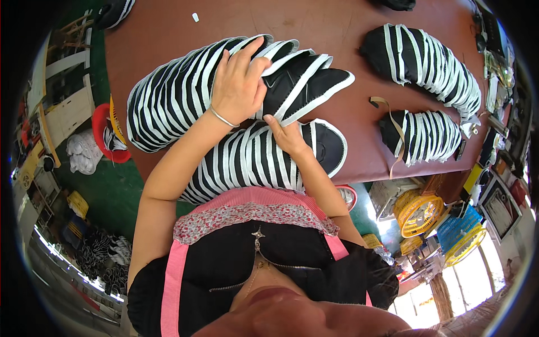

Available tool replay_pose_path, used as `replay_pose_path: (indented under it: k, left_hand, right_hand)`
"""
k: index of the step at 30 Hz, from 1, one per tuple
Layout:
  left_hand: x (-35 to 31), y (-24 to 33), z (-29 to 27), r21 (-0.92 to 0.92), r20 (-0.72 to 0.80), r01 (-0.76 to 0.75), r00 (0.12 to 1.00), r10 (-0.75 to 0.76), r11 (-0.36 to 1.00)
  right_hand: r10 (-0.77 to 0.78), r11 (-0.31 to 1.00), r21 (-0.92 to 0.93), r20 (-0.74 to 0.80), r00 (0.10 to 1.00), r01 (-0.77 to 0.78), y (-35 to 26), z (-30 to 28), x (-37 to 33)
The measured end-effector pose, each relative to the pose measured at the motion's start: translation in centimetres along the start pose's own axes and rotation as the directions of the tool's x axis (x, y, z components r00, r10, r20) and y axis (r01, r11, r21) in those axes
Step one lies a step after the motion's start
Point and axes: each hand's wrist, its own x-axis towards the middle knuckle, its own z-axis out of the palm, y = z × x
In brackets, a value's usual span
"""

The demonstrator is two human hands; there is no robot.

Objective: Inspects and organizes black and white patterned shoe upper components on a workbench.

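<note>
A long nested row of black shoe uppers (174,92) with white edges lies on the brown table in front of me. My left hand (238,87) rests on top of its right part, fingers spread over the white edges, thumb and forefinger against the end uppers. At the right end, a loosened shoe upper (309,90) fans out with its pointed tip to the right. My right hand (287,135) pinches its lower edge, thumb on top; the other fingers are mostly hidden. A second row of uppers (241,160) lies nearer my body, under my forearms.
Two more rows of uppers lie to the right, a curved far row (432,67) and a shorter near row (429,137) with a tan strap (397,151). A small white piece (195,17) lies at the far side of the brown table (337,33). Yellow baskets (418,213) stand right.
</note>
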Motion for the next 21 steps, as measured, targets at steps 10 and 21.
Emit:
replay_pose_path:
  k: [10, 21]
  left_hand:
    - [1.3, 1.2, -1.0, 0.006, 0.214, -0.350, 0.915, 0.341, 0.937]
    - [2.3, -0.1, -1.4, -0.141, 0.199, -0.320, 0.918, 0.343, 0.937]
  right_hand:
    - [0.042, 0.999, 0.029, -0.021, 0.999, -0.041, 1.2, 0.2, -0.5]
    - [0.012, 0.992, 0.127, 0.002, 1.000, -0.012, -1.7, -1.8, -0.4]
